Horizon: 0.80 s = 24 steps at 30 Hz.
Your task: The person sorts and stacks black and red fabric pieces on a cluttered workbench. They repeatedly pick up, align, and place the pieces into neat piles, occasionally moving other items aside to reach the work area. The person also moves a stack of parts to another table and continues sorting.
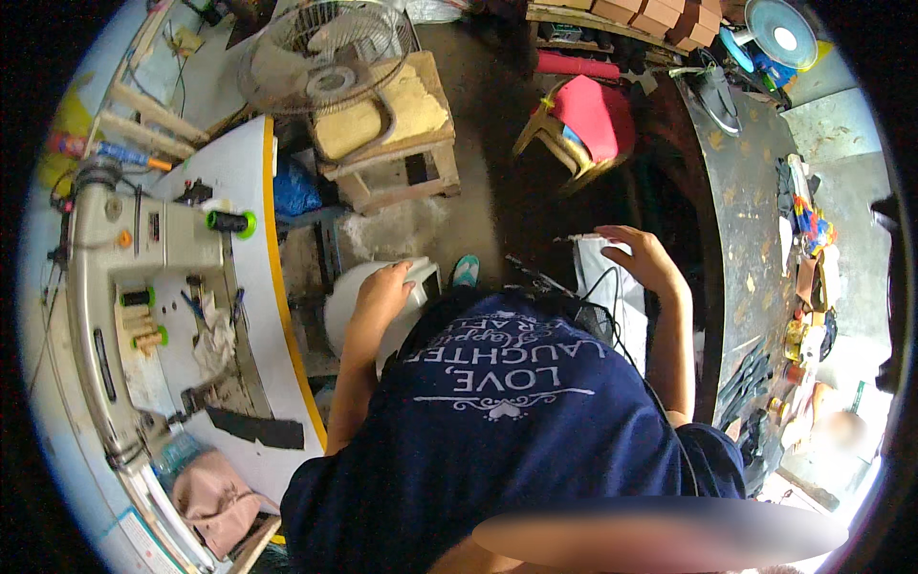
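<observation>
My left hand (382, 292) is over a white plastic seat (349, 308), with the fingers partly spread and pointing right. Whether it presses on the seat I cannot tell. On my other side, my right hand (643, 256) is held above the top of a white sack-like piece (623, 306), its thumb apart from the fingers. Nothing shows in its grasp. Dark thin cords (602, 285) run down beside the white piece. At the left, a sewing machine (158, 239) stands on a white table (251, 354) with a yellow edge. A dark thread spool (228, 222) sits on the machine.
A wire-cage fan (330, 84) stands on a wooden stool (435, 158) ahead. Beyond my right hand is a chair with a red cover (588, 115). A long dark table (741, 239) runs along the right, with dark cut pieces (746, 383) on it. A flip-flop (466, 271) shows below.
</observation>
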Each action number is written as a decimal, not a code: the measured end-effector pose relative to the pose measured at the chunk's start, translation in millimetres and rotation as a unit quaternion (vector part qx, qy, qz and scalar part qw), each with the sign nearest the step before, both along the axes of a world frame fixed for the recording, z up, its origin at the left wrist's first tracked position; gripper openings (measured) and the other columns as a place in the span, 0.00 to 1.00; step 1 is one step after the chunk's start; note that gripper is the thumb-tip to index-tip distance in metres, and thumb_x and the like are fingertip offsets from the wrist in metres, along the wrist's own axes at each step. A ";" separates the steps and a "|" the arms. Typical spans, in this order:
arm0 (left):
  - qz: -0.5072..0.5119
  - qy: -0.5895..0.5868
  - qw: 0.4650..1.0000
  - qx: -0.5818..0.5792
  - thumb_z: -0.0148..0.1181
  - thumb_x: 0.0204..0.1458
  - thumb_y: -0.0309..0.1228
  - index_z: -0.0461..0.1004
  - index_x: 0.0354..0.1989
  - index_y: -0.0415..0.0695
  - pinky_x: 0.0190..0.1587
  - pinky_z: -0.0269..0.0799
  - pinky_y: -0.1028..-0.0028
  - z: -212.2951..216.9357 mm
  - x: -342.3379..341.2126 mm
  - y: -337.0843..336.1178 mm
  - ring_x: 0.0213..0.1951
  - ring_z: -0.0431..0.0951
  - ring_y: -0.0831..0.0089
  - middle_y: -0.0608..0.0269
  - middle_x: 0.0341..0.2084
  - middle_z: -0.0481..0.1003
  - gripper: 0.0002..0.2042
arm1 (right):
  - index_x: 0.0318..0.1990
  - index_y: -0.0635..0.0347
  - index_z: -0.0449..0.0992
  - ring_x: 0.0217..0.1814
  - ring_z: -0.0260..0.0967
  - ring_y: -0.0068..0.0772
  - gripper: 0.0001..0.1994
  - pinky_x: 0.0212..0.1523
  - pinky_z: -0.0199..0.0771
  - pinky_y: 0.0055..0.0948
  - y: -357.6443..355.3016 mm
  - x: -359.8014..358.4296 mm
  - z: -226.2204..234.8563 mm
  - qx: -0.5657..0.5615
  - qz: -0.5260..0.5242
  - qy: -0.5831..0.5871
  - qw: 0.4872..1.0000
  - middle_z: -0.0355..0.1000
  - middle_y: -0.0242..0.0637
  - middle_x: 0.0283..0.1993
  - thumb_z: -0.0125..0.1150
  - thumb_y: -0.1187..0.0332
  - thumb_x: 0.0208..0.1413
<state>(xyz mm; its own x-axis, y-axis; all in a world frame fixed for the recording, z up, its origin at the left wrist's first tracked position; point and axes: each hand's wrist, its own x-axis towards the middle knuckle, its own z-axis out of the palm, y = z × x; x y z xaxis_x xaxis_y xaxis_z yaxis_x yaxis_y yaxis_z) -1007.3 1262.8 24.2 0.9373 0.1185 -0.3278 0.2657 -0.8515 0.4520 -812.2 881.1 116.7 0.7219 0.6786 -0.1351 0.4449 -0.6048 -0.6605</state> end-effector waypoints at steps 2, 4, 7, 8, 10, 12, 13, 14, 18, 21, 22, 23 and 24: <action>-0.006 -0.051 0.998 -0.028 0.59 0.50 0.32 0.72 0.50 0.45 0.44 0.72 0.60 12.1 41.0 10.9 0.41 0.77 0.51 0.48 0.39 0.77 0.17 | 0.48 0.64 0.75 0.47 0.74 0.34 0.14 0.48 0.73 0.29 19.3 31.2 -0.7 0.028 -0.052 0.057 0.997 0.76 0.44 0.43 0.61 0.72 0.54; -0.036 -0.127 0.991 -0.016 0.59 0.51 0.31 0.75 0.42 0.46 0.38 0.73 0.61 22.8 82.2 13.3 0.36 0.78 0.54 0.53 0.34 0.78 0.10 | 0.42 0.66 0.76 0.44 0.73 0.27 0.09 0.46 0.72 0.26 29.1 60.5 0.2 0.043 -0.121 0.068 0.989 0.76 0.40 0.39 0.60 0.73 0.55; -0.067 -0.173 0.982 -0.032 0.59 0.52 0.33 0.76 0.34 0.45 0.34 0.73 0.62 37.0 145.3 14.1 0.31 0.79 0.56 0.56 0.29 0.78 0.06 | 0.40 0.66 0.76 0.39 0.73 0.22 0.07 0.40 0.72 0.24 28.7 107.0 -0.5 0.166 -0.184 0.048 0.968 0.77 0.37 0.35 0.58 0.72 0.57; -0.081 -0.172 0.981 -0.032 0.59 0.52 0.33 0.76 0.34 0.45 0.33 0.73 0.62 38.7 166.4 12.4 0.31 0.78 0.56 0.56 0.29 0.78 0.06 | 0.41 0.66 0.74 0.40 0.73 0.24 0.07 0.42 0.72 0.24 19.8 124.9 2.1 0.144 -0.163 0.003 0.976 0.76 0.37 0.37 0.56 0.73 0.59; -0.107 -0.166 0.980 -0.032 0.58 0.53 0.34 0.76 0.34 0.45 0.33 0.73 0.62 39.6 205.2 9.2 0.31 0.78 0.55 0.55 0.28 0.78 0.07 | 0.40 0.66 0.71 0.41 0.74 0.26 0.05 0.44 0.72 0.26 3.7 164.1 -0.2 0.192 -0.205 -0.008 0.960 0.75 0.39 0.40 0.53 0.75 0.59; -0.101 -0.163 0.979 -0.065 0.58 0.53 0.35 0.75 0.33 0.44 0.32 0.72 0.61 36.2 245.6 9.0 0.30 0.78 0.53 0.52 0.27 0.77 0.08 | 0.44 0.62 0.67 0.43 0.73 0.29 0.07 0.46 0.71 0.28 -14.7 212.5 -5.2 0.233 -0.243 0.017 0.942 0.74 0.39 0.43 0.52 0.75 0.59; -0.099 -0.154 0.981 -0.062 0.58 0.54 0.36 0.75 0.33 0.44 0.31 0.72 0.61 34.1 267.4 9.1 0.30 0.78 0.53 0.51 0.26 0.77 0.08 | 0.46 0.60 0.65 0.45 0.73 0.30 0.09 0.47 0.71 0.29 -25.0 239.4 -8.0 0.262 -0.248 0.026 0.932 0.73 0.40 0.45 0.52 0.75 0.59; -0.095 -0.140 0.984 -0.060 0.58 0.54 0.36 0.75 0.32 0.43 0.31 0.72 0.61 31.7 286.2 7.7 0.30 0.78 0.52 0.50 0.26 0.77 0.09 | 0.53 0.58 0.62 0.50 0.70 0.30 0.15 0.49 0.71 0.29 -34.7 267.4 -11.2 0.170 -0.240 -0.064 0.954 0.72 0.38 0.48 0.53 0.74 0.59; -0.097 -0.120 0.986 -0.070 0.59 0.53 0.38 0.76 0.35 0.43 0.31 0.72 0.61 34.6 377.5 5.6 0.30 0.78 0.52 0.48 0.26 0.76 0.11 | 0.55 0.58 0.65 0.56 0.66 0.29 0.18 0.51 0.70 0.29 -55.4 364.6 -24.7 0.142 -0.275 -0.093 0.946 0.70 0.36 0.53 0.55 0.74 0.57; -0.113 -0.181 0.974 -0.072 0.59 0.53 0.38 0.76 0.38 0.43 0.33 0.72 0.61 44.6 449.9 1.4 0.31 0.78 0.51 0.48 0.28 0.77 0.12 | 0.55 0.59 0.69 0.57 0.66 0.29 0.18 0.52 0.69 0.29 -59.0 408.2 -28.4 0.133 -0.332 -0.041 0.933 0.70 0.36 0.53 0.56 0.74 0.55; -0.138 -0.148 0.973 -0.115 0.59 0.53 0.38 0.74 0.45 0.42 0.38 0.73 0.60 48.3 479.3 1.1 0.37 0.78 0.50 0.47 0.32 0.77 0.15 | 0.54 0.60 0.70 0.57 0.66 0.29 0.18 0.52 0.69 0.29 -58.4 415.5 -29.6 0.133 -0.339 -0.023 0.931 0.71 0.36 0.53 0.57 0.74 0.55; -0.147 -0.098 0.982 -0.064 0.59 0.53 0.38 0.72 0.47 0.42 0.42 0.72 0.60 52.6 501.8 0.4 0.40 0.77 0.50 0.46 0.36 0.77 0.17 | 0.53 0.60 0.71 0.57 0.67 0.30 0.18 0.52 0.69 0.30 -57.5 422.9 -29.4 0.096 -0.348 -0.006 0.932 0.71 0.37 0.52 0.57 0.73 0.54; -0.154 -0.049 0.987 -0.014 0.59 0.52 0.37 0.71 0.50 0.42 0.45 0.72 0.59 55.9 523.0 -2.2 0.44 0.77 0.50 0.45 0.39 0.76 0.18 | 0.53 0.60 0.71 0.56 0.67 0.32 0.18 0.52 0.69 0.30 -57.0 428.2 -28.8 0.063 -0.342 0.005 0.938 0.72 0.38 0.52 0.58 0.73 0.54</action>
